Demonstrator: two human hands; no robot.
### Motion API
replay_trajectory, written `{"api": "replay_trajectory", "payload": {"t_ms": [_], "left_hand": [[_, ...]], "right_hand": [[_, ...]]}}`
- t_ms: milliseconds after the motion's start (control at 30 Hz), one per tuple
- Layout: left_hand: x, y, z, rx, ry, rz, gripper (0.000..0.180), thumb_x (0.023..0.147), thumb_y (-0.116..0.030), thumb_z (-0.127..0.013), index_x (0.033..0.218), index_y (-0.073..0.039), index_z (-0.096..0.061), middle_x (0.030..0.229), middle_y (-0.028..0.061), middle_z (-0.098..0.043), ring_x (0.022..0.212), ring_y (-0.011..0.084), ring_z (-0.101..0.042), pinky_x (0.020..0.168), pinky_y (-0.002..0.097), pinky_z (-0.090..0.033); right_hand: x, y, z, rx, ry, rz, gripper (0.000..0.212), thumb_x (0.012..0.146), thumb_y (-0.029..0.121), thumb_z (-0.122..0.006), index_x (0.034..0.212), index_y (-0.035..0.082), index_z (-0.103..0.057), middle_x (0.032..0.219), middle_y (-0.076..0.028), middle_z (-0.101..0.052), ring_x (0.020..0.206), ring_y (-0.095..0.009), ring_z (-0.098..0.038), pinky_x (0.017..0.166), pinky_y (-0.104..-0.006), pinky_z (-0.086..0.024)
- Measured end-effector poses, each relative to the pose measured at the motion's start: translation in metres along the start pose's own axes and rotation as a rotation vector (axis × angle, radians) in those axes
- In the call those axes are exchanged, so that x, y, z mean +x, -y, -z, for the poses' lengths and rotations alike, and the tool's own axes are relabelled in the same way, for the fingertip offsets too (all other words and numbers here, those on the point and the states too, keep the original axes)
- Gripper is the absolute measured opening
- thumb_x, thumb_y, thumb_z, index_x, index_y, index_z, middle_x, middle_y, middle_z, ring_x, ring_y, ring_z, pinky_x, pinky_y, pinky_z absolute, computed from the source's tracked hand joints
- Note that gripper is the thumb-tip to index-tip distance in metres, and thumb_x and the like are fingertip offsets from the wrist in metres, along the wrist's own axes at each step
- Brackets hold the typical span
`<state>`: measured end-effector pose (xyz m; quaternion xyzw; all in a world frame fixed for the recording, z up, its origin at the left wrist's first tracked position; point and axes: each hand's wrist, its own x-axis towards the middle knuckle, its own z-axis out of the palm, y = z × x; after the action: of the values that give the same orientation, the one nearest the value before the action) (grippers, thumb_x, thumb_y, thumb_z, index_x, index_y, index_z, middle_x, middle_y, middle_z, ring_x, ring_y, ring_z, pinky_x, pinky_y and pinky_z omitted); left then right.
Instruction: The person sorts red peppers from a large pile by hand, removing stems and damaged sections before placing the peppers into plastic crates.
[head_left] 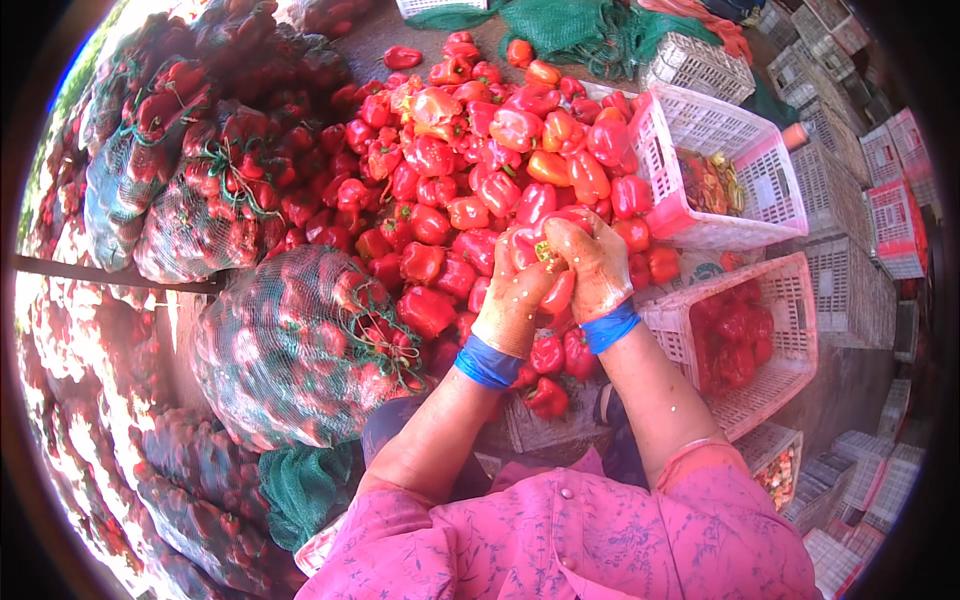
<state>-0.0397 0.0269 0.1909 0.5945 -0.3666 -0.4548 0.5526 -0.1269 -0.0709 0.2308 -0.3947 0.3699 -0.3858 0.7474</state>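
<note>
My left hand (508, 308) and my right hand (598, 268) meet in front of me, both in stained gloves with blue bands at the wrists. Between them they grip a red bell pepper (524, 246), and its pale green stem end or core shows at the fingertips. Whether it is cut or torn there, I cannot tell. Red pieces show just beneath the hands, but I cannot make out whether they belong to the same pepper. A large heap of red bell peppers (430, 222) lies right beyond and around my hands, some of them orange-tinged.
At the right stands a pink-and-white crate (715, 232) with brownish-green scraps inside. Nearer, a tilted crate (790, 350) holds red peppers. Full mesh sacks (290, 340) crowd the left. Green netting (570, 30) lies at the back, and stacked crates (850, 290) line the far right.
</note>
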Motion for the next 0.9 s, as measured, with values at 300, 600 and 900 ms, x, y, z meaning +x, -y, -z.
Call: {"api": "replay_trajectory", "payload": {"t_ms": [300,600,900], "left_hand": [[-0.002,0.002,-0.017,-0.126,-0.061,-0.075,0.051,0.087,-0.028,-0.059,0.136,-0.020,-0.047,0.112,0.0009,-0.064,0.090,0.0140,-0.066,0.063,0.0278,-0.053],[-0.007,0.008,-0.019,0.319,-0.021,-0.252,0.049,0.089,-0.003,-0.057,0.136,-0.012,-0.047,0.115,0.0056,-0.062,0.093,0.0156,-0.063,0.081,0.0321,-0.055],[-0.016,-0.037,-0.056,-0.330,-0.080,-0.104,0.069,0.081,0.009,-0.061,0.144,-0.010,-0.039,0.125,0.0070,-0.056,0.112,0.0175,-0.057,0.096,0.0311,-0.051]], "right_hand": [[0.005,0.011,0.021,-0.204,0.146,0.050,0.015,0.089,0.024,-0.070,0.090,0.009,-0.067,0.083,0.004,-0.060,0.076,-0.007,-0.058,0.069,-0.0252,-0.049],[0.017,0.002,0.036,0.207,0.082,-0.221,0.019,0.087,0.025,-0.071,0.090,0.006,-0.068,0.081,-0.005,-0.069,0.073,-0.016,-0.066,0.069,-0.0326,-0.056],[0.040,-0.016,0.073,-0.003,0.229,0.174,0.026,0.101,0.025,-0.055,0.112,0.003,-0.065,0.106,-0.007,-0.069,0.098,-0.017,-0.068,0.086,-0.0316,-0.057]]}}
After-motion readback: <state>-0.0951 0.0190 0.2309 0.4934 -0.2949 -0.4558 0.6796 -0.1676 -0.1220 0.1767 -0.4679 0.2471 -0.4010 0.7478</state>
